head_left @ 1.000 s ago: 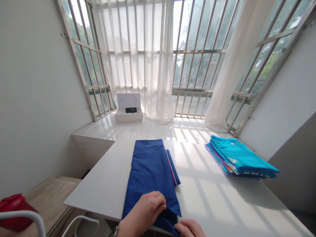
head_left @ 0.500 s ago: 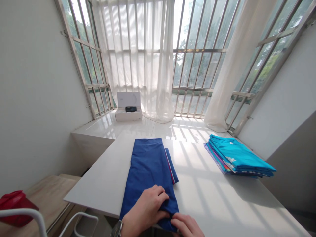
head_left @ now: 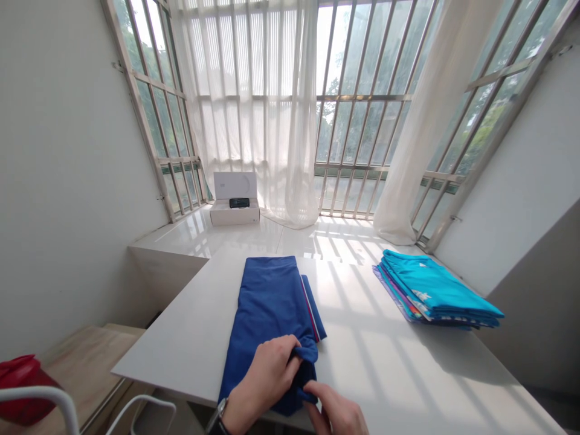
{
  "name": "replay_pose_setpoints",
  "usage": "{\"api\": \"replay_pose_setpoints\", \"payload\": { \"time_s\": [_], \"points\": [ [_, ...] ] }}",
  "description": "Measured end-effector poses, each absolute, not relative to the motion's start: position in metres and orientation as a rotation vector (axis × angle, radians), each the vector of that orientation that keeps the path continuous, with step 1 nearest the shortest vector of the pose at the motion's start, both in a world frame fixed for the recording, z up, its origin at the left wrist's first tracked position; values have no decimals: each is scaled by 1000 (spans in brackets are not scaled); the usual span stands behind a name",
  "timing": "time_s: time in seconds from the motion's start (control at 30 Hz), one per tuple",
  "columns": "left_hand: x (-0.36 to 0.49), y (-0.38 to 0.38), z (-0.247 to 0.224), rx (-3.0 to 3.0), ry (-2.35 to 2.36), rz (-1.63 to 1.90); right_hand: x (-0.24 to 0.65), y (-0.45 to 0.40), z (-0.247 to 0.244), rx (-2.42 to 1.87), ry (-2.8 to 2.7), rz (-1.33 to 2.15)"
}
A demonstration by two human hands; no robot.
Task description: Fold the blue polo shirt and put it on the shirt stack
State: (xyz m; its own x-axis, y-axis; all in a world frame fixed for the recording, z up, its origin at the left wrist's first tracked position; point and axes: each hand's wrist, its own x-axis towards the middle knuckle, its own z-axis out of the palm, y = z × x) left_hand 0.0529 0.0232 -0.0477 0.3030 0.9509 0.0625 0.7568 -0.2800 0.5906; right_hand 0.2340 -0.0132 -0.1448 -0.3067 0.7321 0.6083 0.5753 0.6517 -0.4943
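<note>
A dark blue folded garment (head_left: 267, 302) lies lengthwise on the white table, with a narrow part trimmed in red and white sticking out at its right side. My left hand (head_left: 272, 368), with a watch at the wrist, rests on its lower part and pinches a bunched fold near the right edge. Just below and to the right, my right hand (head_left: 335, 411) grips the garment's near corner between thumb and fingers. The cloth between the two hands is lifted and crumpled. Some fingertips are hidden by the fabric.
A stack of folded clothes (head_left: 439, 290), bright blue on top, lies on the right of the white table (head_left: 181, 344). An open white box (head_left: 234, 216) with a dark object stands on the window ledge. A red bag (head_left: 27, 386) and white metal tube (head_left: 40, 394) are at lower left.
My left hand has drawn up a fold of the blue cloth at the right edge. My right hand has shifted slightly left and up, pulling the near corner inward.
</note>
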Motion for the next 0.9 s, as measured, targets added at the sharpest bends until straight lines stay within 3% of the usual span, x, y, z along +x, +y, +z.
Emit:
{"api": "replay_pose_setpoints", "payload": {
  "time_s": [0.37, 0.7, 0.9],
  "points": [
    [58, 10, -55, 2126, 1431, 897, 220, 6, -108, -1297, -1795, 580],
    [66, 4, -74, 2238, 1205, 991, 224, 9, -88, -1391, -1757, 780],
    [62, 3, -80, 2313, 1106, 1020, 233, 9, -104, -1407, -1756, 493]
  ]
}}
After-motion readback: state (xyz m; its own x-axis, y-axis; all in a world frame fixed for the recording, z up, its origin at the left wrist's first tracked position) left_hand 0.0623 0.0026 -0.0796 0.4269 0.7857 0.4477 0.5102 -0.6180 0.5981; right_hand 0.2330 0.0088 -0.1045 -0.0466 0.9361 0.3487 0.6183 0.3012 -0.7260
